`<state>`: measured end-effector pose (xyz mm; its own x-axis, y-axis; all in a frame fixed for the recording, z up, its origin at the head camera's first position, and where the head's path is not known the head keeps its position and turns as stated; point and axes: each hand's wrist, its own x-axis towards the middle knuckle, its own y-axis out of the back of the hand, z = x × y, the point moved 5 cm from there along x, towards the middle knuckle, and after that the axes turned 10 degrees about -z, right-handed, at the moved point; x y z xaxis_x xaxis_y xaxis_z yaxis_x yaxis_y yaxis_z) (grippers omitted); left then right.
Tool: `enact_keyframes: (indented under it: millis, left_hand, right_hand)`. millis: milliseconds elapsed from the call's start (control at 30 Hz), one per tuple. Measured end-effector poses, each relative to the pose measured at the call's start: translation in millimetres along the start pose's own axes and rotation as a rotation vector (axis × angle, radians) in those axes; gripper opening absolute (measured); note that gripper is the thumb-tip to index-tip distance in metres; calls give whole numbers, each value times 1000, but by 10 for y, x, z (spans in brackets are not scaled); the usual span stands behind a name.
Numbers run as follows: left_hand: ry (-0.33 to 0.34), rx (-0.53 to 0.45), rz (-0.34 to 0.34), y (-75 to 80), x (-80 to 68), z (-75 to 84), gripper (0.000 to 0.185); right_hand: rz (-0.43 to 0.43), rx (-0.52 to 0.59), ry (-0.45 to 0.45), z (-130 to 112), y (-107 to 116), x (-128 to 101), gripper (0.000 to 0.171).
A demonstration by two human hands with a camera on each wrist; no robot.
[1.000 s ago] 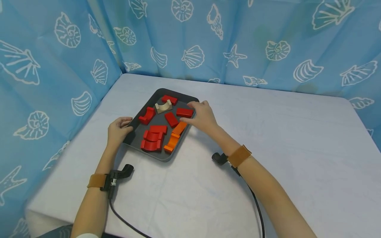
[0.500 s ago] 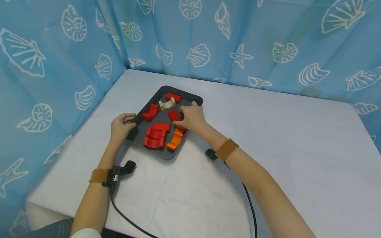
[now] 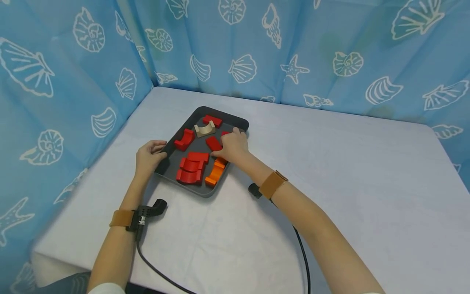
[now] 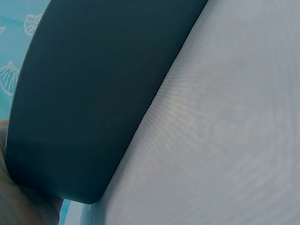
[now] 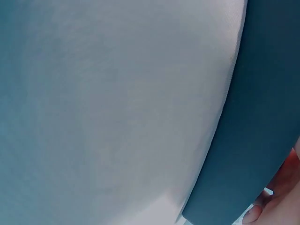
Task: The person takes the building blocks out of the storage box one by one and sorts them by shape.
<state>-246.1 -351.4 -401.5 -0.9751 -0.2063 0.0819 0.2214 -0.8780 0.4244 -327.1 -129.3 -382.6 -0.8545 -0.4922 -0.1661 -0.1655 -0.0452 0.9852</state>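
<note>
Fingers (image 3: 220, 152) among red blocks (image 3: 191, 168)

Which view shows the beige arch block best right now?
The head view: the beige arch block lies in plain sight at the far end of the dark tray. Both wrist views show only the tray's outer wall and the white tablecloth, no block.

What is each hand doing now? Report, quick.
Left hand: grips the tray by its left edge.
Right hand: over the red blocks; grip cannot be told.
</note>
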Motion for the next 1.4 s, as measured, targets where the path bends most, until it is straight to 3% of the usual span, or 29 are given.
enact_keyframes:
  millis: [300, 500, 700, 900, 1100, 1400]
  left_hand:
    - [7, 47, -3, 1, 3, -2, 30]
    - [7, 75, -1, -7, 24, -24, 30]
    - [10, 73, -5, -16, 3, 0, 31]
    - [22, 64, -11, -3, -17, 37, 32]
    - [13, 59, -27, -37, -2, 56, 32]
    - [20, 47, -30, -22, -49, 54, 34]
  right_hand:
    - [14, 101, 19, 29, 3, -4, 36]
    - [109, 172, 84, 51, 64, -37, 32]
    - [210, 421, 213, 156, 105, -102, 32]
    - [283, 700, 403, 296, 169, -229, 30]
    - [404, 816, 485, 522, 254, -436, 28]
    - [423, 921, 504, 873, 347, -683, 29]
